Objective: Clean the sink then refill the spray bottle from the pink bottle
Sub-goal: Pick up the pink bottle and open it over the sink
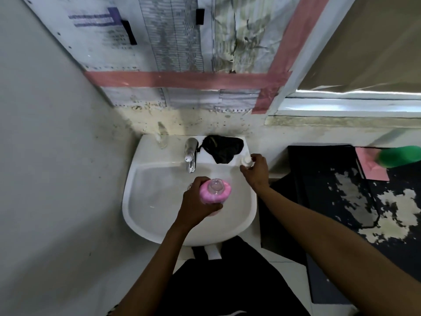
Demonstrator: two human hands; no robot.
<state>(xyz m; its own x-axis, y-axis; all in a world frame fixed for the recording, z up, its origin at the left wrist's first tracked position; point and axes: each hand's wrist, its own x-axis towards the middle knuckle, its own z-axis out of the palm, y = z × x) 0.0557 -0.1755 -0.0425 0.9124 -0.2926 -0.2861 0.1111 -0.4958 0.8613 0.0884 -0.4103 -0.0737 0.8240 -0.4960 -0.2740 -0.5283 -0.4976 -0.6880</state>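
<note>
L grip [198, 201] wraps pink bottle [215, 190], uncapped; R grip [256, 172] pinches small white bottle [246, 161].

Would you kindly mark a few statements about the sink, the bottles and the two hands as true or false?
1. The left hand grips the pink bottle over the sink basin. True.
2. The pink bottle has a cap on. False: its clear neck is open at the top.
3. The right hand touches a small white bottle on the sink's right rim. True.
4. The black cloth lies in the basin. False: it lies on the back ledge, right of the faucet.
5. A clear spray bottle stands at the sink's back left corner. True.
6. The green bottle stands on the sink. False: it is far right, off the sink.
</note>
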